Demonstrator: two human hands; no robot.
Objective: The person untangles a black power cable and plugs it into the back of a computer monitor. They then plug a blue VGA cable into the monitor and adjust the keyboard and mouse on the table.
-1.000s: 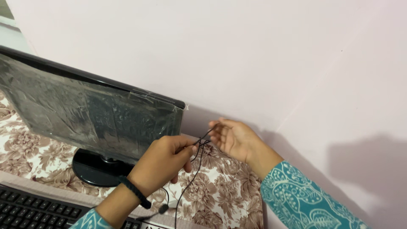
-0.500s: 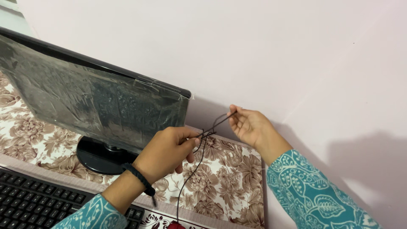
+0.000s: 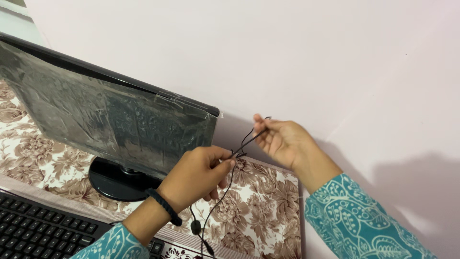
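a person's two bare hands work a thin black cord [image 3: 225,184] in front of a pale wall [image 3: 311,57]. the left hand [image 3: 199,173] has its fingers [image 3: 225,165] pinched together on a tangled spot in the cord, low over a floral cloth [image 3: 258,211] that covers the worktop. the right hand [image 3: 282,140] sits higher and to the right, fingers closed on a loop of the same cord. compared with half a second ago, the right hand has lifted a little, drawing the loop out tauter, and the left hand has shifted slightly right. below the left hand the cord hangs down, and a small black inline piece [image 3: 195,227] now shows on it. a black monitor [image 3: 110,120] under plastic film stands to the left, a black keyboard [image 3: 43,230] in front of it
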